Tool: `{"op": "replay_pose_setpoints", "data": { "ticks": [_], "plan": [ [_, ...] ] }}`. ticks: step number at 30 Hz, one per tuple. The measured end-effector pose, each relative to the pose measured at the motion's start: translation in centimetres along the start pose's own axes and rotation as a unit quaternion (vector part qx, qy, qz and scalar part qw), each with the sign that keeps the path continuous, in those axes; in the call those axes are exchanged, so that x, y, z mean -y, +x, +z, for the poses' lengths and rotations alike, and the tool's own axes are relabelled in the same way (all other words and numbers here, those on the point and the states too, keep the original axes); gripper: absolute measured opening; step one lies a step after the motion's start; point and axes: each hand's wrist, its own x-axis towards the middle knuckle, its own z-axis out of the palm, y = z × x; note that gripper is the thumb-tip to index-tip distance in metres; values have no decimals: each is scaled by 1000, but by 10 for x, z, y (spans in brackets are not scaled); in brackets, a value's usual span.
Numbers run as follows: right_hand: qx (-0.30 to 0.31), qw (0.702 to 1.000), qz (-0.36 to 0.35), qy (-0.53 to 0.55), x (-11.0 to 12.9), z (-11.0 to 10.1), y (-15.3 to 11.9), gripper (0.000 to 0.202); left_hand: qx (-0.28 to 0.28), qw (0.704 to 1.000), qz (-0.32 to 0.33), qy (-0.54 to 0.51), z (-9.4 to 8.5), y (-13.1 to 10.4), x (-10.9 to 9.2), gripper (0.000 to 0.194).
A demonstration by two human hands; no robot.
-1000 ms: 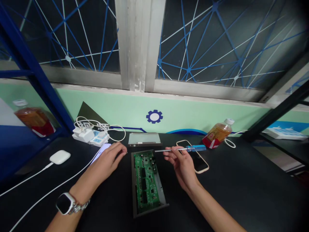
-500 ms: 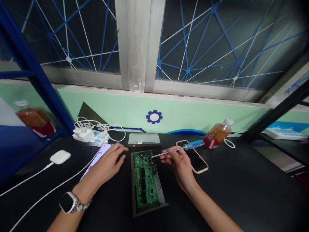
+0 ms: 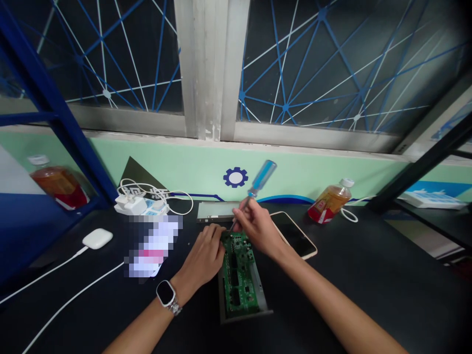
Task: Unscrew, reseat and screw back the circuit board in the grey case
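A green circuit board [image 3: 243, 275] sits in a shallow grey metal housing on the black desk. My left hand [image 3: 206, 255], wearing a watch, has its fingers closed over the housing's far left corner. Between the fingers of my right hand [image 3: 258, 226] is a screwdriver [image 3: 263, 177] with a clear blue handle, gripped low on its metal shaft. The handle points up and away. Its tip reaches down at the far end of the board, close to my left fingertips; whether it touches anything there is hidden.
A grey metal cover [image 3: 217, 211] lies behind the board. Beside my right hand is a dark-screened phone [image 3: 297, 236]; a second, blurred phone [image 3: 155, 248] lies left. Around the desk are a drink bottle [image 3: 328, 204], a power strip [image 3: 147, 204] with cables and a white earbud case [image 3: 98, 239].
My left hand has moved right from beside the phone onto the housing. My right hand has swung the screwdriver from nearly level to steep. The board has shifted right.
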Motion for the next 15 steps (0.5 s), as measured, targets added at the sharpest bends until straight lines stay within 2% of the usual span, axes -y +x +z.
{"op": "replay_pose_setpoints", "data": {
  "ticks": [3, 7, 15],
  "plan": [
    [48, 995, -39, -83, 4, 5, 18, 13, -6, 997, -17, -81, -2, 2, 6, 32],
    [60, 987, -69, -131, -4, 11, 24, 13, -7, 986, -34, -165, -3, 1, 16, 31],
    [70, 986, -69, -137, -20, 15, 20, 14, -15, 983, -23, -181, -1, 0, 18, 32]
  ]
}}
